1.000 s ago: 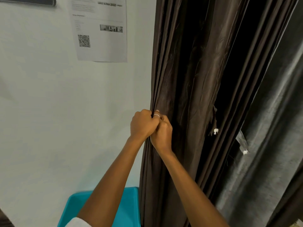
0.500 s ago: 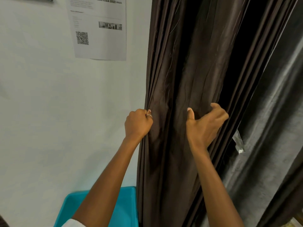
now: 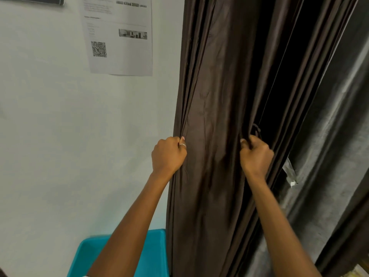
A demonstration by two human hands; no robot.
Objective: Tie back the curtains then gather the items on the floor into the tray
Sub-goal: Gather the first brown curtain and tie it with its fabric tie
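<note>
A dark brown curtain hangs in bunched folds beside a white wall. My left hand grips the curtain's left edge in a fist, a ring on one finger. My right hand grips folds on the curtain's right side, fingers curled round the fabric. A dark strip of cloth with a knot shows just above my right hand. A turquoise tray sits low at the bottom, partly hidden by my left forearm. No floor items are in view.
A grey curtain hangs to the right, with a pale strap and white clip on it. A printed sheet with a QR code is stuck on the wall at upper left.
My hands were together at the curtain's left edge. My right hand moved right across the folds, opened, then closed on the right side. The left hand kept its grip.
</note>
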